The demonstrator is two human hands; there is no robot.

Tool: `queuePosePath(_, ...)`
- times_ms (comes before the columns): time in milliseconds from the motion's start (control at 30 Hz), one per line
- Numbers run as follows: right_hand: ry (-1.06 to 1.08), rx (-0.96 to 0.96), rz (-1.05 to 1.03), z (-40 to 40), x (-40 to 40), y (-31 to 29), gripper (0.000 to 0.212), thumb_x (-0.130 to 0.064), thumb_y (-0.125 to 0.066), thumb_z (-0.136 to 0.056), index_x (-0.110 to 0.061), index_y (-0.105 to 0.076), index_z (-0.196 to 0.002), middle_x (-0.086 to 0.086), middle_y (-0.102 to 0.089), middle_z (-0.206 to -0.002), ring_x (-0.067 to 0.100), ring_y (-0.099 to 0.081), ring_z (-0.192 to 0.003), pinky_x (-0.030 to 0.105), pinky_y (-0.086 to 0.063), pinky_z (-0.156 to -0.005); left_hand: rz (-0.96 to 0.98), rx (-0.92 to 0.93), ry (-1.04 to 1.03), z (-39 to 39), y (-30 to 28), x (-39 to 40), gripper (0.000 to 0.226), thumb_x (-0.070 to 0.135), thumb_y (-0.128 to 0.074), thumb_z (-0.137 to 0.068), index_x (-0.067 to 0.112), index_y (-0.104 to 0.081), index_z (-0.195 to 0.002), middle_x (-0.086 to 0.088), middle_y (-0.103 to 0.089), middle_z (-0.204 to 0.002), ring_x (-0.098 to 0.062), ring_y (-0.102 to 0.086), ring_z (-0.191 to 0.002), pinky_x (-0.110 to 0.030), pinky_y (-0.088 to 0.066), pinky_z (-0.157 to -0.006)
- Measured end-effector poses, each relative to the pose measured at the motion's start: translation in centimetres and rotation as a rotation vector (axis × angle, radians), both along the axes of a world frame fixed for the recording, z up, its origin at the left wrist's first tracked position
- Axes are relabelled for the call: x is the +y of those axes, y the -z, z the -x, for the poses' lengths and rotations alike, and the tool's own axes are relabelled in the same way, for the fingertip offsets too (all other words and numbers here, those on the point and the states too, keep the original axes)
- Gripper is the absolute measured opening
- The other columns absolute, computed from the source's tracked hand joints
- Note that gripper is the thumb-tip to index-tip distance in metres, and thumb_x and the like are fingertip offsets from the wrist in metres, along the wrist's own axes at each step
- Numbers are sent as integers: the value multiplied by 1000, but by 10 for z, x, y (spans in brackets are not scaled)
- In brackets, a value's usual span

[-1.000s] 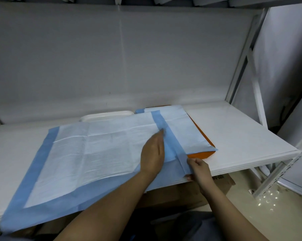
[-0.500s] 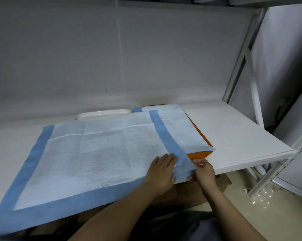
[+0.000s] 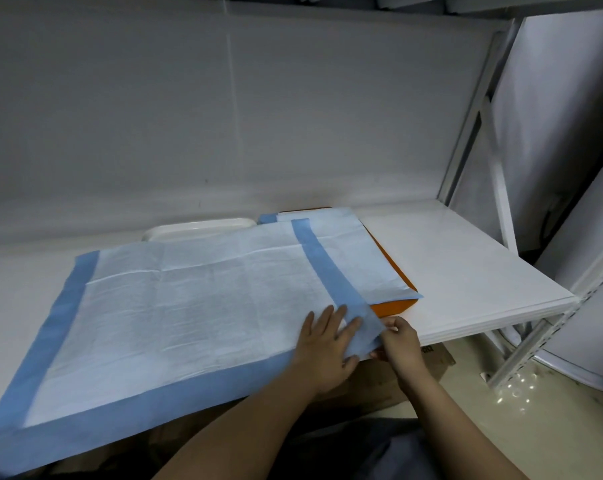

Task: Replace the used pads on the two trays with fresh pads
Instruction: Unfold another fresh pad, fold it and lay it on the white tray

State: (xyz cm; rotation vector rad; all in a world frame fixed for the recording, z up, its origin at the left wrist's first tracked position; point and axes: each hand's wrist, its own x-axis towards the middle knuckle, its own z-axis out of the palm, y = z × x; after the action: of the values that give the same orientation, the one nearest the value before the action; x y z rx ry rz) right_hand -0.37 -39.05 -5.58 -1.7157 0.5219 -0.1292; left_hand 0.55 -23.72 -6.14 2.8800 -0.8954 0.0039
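A large pad point(image 3: 175, 306), pale in the middle with a blue border, lies spread over the white shelf and hides most of the white tray point(image 3: 199, 227), whose back rim shows behind it. Its right edge overlaps a second pad point(image 3: 359, 261) lying on the orange tray point(image 3: 393, 306). My left hand point(image 3: 324, 344) lies flat on the big pad's near right corner, fingers spread. My right hand point(image 3: 399, 341) pinches that blue corner, which is folded up over my left fingers.
The white shelf point(image 3: 466, 271) extends bare to the right of the orange tray. A white metal upright point(image 3: 473, 112) and cross brace stand at the right end. A cardboard box point(image 3: 428, 362) sits under the shelf's front edge.
My left hand slid from the pad's blue right strip down to the near right corner. My right hand kept its hold on the corner, which now folds over the left fingers.
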Motion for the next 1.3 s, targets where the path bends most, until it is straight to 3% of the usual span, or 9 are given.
queuePosePath(200,78,83,-363,3,6,-19,28,-36,-43,-99,-14,-55,-89,8,-61,-88,21,-59,-76,33,-54,-67,-56,-64,58,-3,7,6,80,52,-44,-89,32,1,-151,-2,11,-160,-26,8,-147,-46,13,-114)
queuePosePath(333,-22,154,-212,6,8,-17,21,-18,-63,-90,-5,-55,-105,10,-61,-91,18,-58,-70,26,-51,-56,-130,-54,42,2,6,12,84,52,-45,-89,30,7,-151,-2,16,-159,-25,14,-146,-46,14,-114)
queuePosePath(533,117,18,-306,14,21,-13,27,-19,-57,-93,-3,-51,-114,14,-57,-106,21,-57,-82,30,-49,-59,-8,-100,-165,17,19,47,81,59,-43,-67,11,-43,-133,-11,-53,-138,-29,-52,-126,-53,-28,-109)
queuePosePath(733,169,-73,-596,40,79,-10,31,-10,-61,-89,-8,-51,-118,14,-59,-114,33,-58,-104,43,-53,-80,101,-208,-219,40,19,100,87,68,-42,-70,14,-40,-138,-8,-52,-138,-24,-44,-129,-46,-13,-109)
queuePosePath(900,78,80,-652,58,136,-4,27,-10,-58,-92,1,-53,-117,11,-63,-90,21,-61,-75,23,-55,-50,438,-339,-320,74,8,153,42,43,-45,-80,21,-57,-113,4,-59,-108,-12,-55,-101,-27,-30,-93)
queuePosePath(1000,3,155,-685,67,172,-3,18,-11,-55,-94,-3,-52,-110,9,-63,-87,20,-61,-74,20,-56,-50,657,-164,-464,101,3,190,30,43,-36,-85,22,-55,-90,10,-54,-87,-7,-52,-79,-27,-40,-71)
queuePosePath(1100,-71,196,-714,76,214,3,22,-13,-56,-94,-8,-51,-115,10,-64,-102,21,-63,-81,27,-56,-62,573,55,-460,128,9,224,36,43,-37,-94,17,-56,-78,7,-60,-72,-6,-54,-65,-26,-38,-61)
queuePosePath(1167,-103,209,-735,79,226,7,28,-17,-60,-92,-12,-53,-119,8,-63,-110,21,-64,-88,27,-51,-67,664,396,-507,136,12,229,29,32,-44,-98,18,-63,-81,5,-65,-72,-2,-56,-58,-24,-44,-62)
queuePosePath(1300,-103,245,-820,84,256,4,35,-17,-66,-88,-12,-54,-121,7,-64,-108,20,-62,-90,26,-45,-64,1234,1194,-855,146,14,247,23,41,-58,-90,25,-60,-107,-4,-67,-110,-16,-65,-97,-31,-51,-82)
